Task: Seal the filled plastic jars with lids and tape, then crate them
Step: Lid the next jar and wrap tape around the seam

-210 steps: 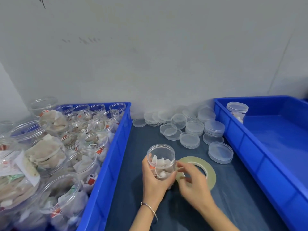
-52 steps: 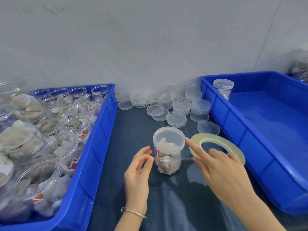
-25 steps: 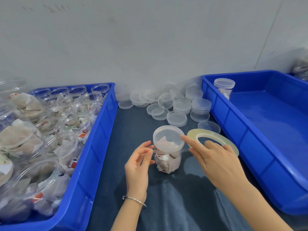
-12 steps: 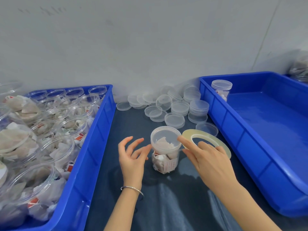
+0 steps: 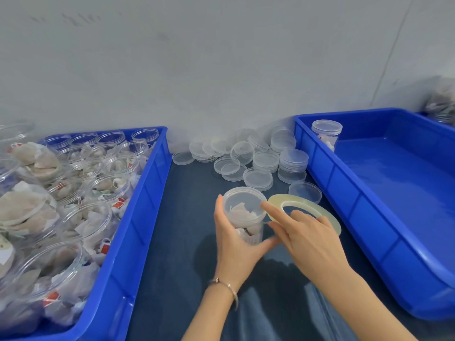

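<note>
While your left hand [image 5: 236,242] curls round the clear plastic jar filled with pale tea bags [image 5: 246,217], thumb on the near side and fingers wrapped behind it, that jar stands upright on the dark blue table [image 5: 177,242] between the two crates. Its translucent round lid [image 5: 243,200] sits on top. Your right hand [image 5: 307,239] holds the flat yellowish ring of clear tape [image 5: 312,207] tilted just beside the jar on the right; the forefinger stretches out straight to the lid's rim while the other fingers bend over the ring. You cannot tell from this view whether a strip of tape already runs onto the jar. A thin metal bracelet [image 5: 226,286] circles your left wrist.

Just behind the jar lies a scatter of loose translucent lids [image 5: 258,178], some single, some in short stacks, reaching back to the pale grey wall [image 5: 221,70]. One lid rests close behind the tape ring.

To the left, the blue plastic crate of open jars [image 5: 138,230] is crowded with uncapped clear jars stuffed with tea bags, several showing small red tags. To the right, the wide blue plastic crate [image 5: 369,205] holds one lidded clear jar [image 5: 326,134] in its far left corner, upright against the wall of the crate. Beyond that crate's far right corner, more clear jars of tea bags [image 5: 442,104] show blurred at the edge.
</note>
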